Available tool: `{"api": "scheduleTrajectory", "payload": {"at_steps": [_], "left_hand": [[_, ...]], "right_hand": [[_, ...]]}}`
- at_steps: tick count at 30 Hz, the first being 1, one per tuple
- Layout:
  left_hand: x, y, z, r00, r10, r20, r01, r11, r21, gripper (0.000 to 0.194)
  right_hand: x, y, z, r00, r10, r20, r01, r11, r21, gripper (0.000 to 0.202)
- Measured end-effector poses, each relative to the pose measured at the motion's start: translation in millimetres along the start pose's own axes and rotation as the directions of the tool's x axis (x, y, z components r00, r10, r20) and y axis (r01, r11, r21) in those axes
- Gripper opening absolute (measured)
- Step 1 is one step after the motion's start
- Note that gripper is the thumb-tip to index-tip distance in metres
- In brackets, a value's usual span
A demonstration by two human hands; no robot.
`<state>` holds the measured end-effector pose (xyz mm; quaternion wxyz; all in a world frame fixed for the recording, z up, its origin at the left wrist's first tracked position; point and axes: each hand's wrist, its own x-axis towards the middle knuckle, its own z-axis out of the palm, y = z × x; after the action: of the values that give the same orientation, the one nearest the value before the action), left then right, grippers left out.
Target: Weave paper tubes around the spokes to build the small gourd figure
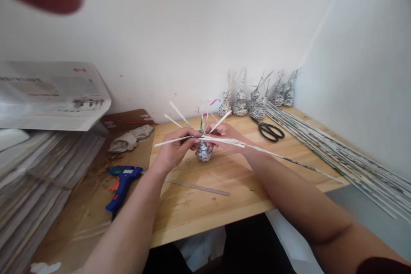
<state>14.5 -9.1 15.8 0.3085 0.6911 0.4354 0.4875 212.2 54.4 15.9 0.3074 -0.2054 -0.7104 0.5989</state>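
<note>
A small woven paper piece [204, 152] stands over the middle of the wooden table [205, 209], with several rolled paper sticks fanning up and outward from its top. My left hand [176, 145] pinches the sticks at the piece's upper left side, its thumb and fingers pressed together. On the right side, my right hand [224, 135] is closed around the neck and sticks, partly hidden by white paper strips. One long paper stick [289, 159] runs from between the hands over my right wrist toward the table's right edge.
Black scissors [271, 132] lie at the back right, near several woven pieces [240, 105] by the wall. Long paper rods [337, 158] cover the right edge. A blue glue gun [122, 188], a cloth [130, 139] and newspapers [48, 94] are left. A blurred finger-like shape fills the top left corner.
</note>
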Motion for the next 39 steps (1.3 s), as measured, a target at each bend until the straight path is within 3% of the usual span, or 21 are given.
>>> {"api": "scheduleTrajectory", "payload": {"at_steps": [5,10,16,24,31,34,39], "left_hand": [[1,2,6.9,0.999,-0.03,-0.043,0.024,0.993,-0.117,0.014],[2,4,16.5,0.986,-0.124,-0.108,0.097,0.97,-0.224,0.021],[2,2,20.2,0.976,-0.117,-0.186,0.066,0.963,-0.26,0.025],[1,8,17.1,0.976,-0.108,-0.188,0.095,0.993,-0.073,0.023],[1,3,16.3,0.974,-0.11,-0.198,0.103,0.994,-0.042,0.018],[1,8,13.7,0.981,-0.036,-0.188,0.059,0.991,0.122,0.017],[0,19,6.7,0.976,0.202,-0.083,-0.149,0.892,0.426,0.013]], "right_hand": [[0,0,3,0.999,0.035,-0.04,-0.036,0.999,-0.006,0.022],[2,1,3,0.999,-0.031,-0.038,0.029,0.999,-0.046,0.027],[2,3,4,0.997,-0.055,-0.058,0.053,0.998,-0.036,0.028],[2,4,3,0.998,-0.036,-0.045,0.032,0.996,-0.082,0.025],[2,2,5,0.998,-0.024,-0.058,0.019,0.997,-0.08,0.024],[2,1,5,0.995,-0.021,-0.096,0.015,0.998,-0.066,0.025],[1,1,4,0.991,0.038,-0.127,-0.043,0.998,-0.043,0.026]]}}
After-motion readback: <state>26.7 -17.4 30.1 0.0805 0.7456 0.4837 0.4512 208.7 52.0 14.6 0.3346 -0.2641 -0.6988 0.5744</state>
